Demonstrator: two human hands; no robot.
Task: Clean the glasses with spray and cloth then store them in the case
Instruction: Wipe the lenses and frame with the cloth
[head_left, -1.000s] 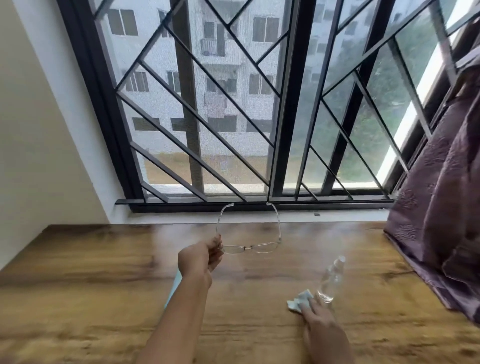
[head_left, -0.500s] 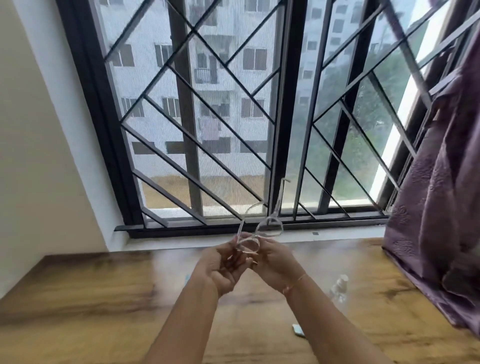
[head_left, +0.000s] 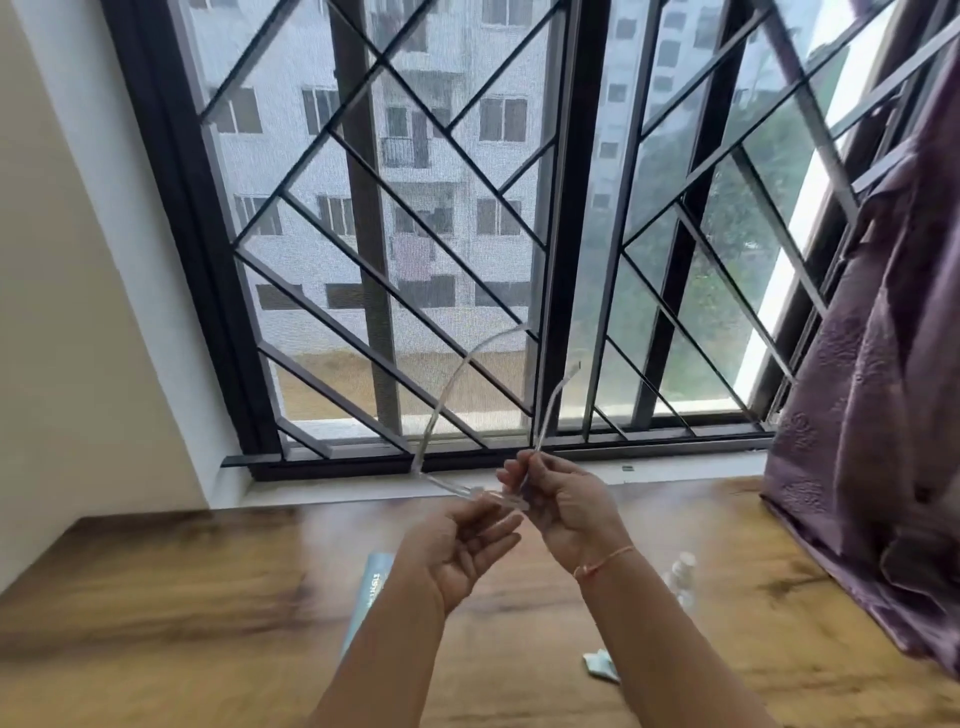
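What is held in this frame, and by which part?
The right hand pinches the glasses at one temple hinge; the left hand is open beneath the front, gripping nothing.

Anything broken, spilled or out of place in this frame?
Nothing stands out. The right hand pinches the glasses, which look intact, above the open left hand. Bottle, cloth and case sit on the table; no spill shows.

bare forearms; thin orange thread bracelet (head_left: 605, 561) on the right wrist.
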